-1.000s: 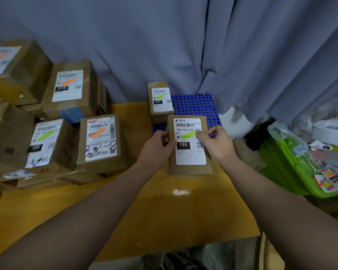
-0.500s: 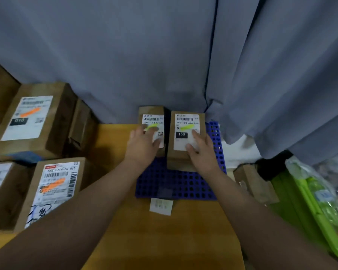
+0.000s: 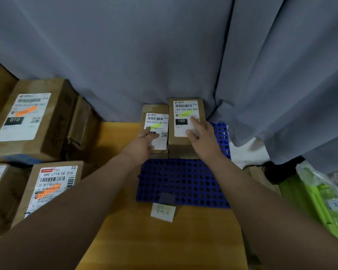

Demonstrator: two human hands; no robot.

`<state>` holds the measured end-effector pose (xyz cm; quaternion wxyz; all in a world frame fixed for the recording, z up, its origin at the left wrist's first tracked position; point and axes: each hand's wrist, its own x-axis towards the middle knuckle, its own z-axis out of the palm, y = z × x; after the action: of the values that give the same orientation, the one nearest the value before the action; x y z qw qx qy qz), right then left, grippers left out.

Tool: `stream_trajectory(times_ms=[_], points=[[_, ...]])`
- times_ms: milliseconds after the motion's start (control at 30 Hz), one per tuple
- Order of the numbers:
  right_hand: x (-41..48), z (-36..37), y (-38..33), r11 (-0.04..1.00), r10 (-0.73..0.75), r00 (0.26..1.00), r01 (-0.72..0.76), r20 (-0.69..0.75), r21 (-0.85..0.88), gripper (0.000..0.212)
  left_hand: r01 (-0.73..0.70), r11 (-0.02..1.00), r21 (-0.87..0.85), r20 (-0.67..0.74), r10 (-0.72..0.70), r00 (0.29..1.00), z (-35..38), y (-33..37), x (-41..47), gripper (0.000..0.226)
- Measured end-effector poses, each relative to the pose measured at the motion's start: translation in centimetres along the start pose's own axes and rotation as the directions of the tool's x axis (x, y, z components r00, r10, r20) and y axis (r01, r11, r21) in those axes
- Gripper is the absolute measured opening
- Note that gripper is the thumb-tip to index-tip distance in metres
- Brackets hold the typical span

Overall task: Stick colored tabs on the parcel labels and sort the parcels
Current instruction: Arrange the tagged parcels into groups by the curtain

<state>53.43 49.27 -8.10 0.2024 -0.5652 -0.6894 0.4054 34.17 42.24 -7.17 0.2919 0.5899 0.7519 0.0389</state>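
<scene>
Right fingers: straight, lying flat on the white label, curled round nothing
Right hand: rests on top of the 150 parcel
Left fingers: loosely extended, tips touching the second label, nothing gripped
Left hand: at the near left corner of the 010 parcel
Green tab: stuck across the 150 parcel's label, above the black number block
Second green tab: stuck on the 010 parcel's label
Parcels: side by side, touching, 150 on the right
Blue tray: perforated, carries both parcels at its far edge
Desk: wooden, tray at its far right edge against the grey curtain
Paper slip: on the desk, at the tray's near edge
Orange-tabbed boxes: stacked along the desk's left edge
</scene>
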Motion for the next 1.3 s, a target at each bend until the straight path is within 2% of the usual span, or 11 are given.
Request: stream_trajectory(times_ms=[133,200,333,500,667,900,967,1033,1100,1167,1300], points=[[-0.6,-0.2,-1.8,0.909,0.070,0.996,-0.083,-0.046,-0.408,0.052,0.104,0.963,0.247,0.050,-0.120,0.991,-1.3,1.3,-0.1,0.060],[-1.3,-0.1,-3.2,0.859,0.006,0.994,-0.061,-0.110,-0.509,0.053,0.116,0.944,0.307,-0.009,-0.119,0.993,-2.5,2.2,-1.0,0.053],[-3.3,1.7,-6.4,0.890,-0.270,0.947,0.176,-0.175,-0.421,0.044,0.029,0.981,0.193,-0.208,0.012,0.978,-5.5,2.5,-5.2,0.046],[-6.6,5.3,-12.7,0.888,-0.447,0.879,0.413,-0.169,-0.203,0.030,-0.123,0.987,0.103,-0.445,0.157,0.882,-10.7,-0.7,-12.4,0.041],[-10.0,9.8,-20.7,0.858,-0.514,0.846,0.503,-0.141,-0.107,0.033,-0.110,0.989,0.102,-0.588,0.149,0.795,-15.1,-7.8,-17.6,0.037],[-12.7,17.6,-30.2,0.842,-0.540,0.832,0.536,-0.132,-0.065,0.026,-0.100,0.987,0.125,-0.637,0.157,0.754,-19.9,-18.7,-22.4,0.034],[-13.1,19.9,-32.9,0.846,-0.533,0.837,0.527,-0.126,-0.079,0.026,-0.094,0.980,0.176,-0.713,0.193,0.674,-22.0,-21.6,-23.7,0.034],[-13.4,21.9,-35.5,0.839,-0.544,0.827,0.539,-0.145,-0.074,0.023,-0.053,0.974,0.219,-0.820,0.213,0.531,-24.8,-24.7,-24.7,0.042],[-13.6,23.5,-37.9,0.847,-0.530,0.831,0.529,-0.168,-0.054,0.022,0.060,0.983,0.174,-0.867,0.124,0.483,-27.9,-27.4,-25.4,0.053],[-13.8,24.8,-40.1,0.864,-0.498,0.848,0.504,-0.181,-0.017,0.023,0.180,0.979,0.101,-0.876,0.002,0.482,-30.5,-30.0,-25.7,0.068],[-13.9,26.7,-43.5,0.874,-0.471,0.867,0.484,-0.163,0.051,0.022,0.291,0.953,-0.085,-0.771,-0.248,0.586,-33.3,-34.2,-26.1,0.092]])
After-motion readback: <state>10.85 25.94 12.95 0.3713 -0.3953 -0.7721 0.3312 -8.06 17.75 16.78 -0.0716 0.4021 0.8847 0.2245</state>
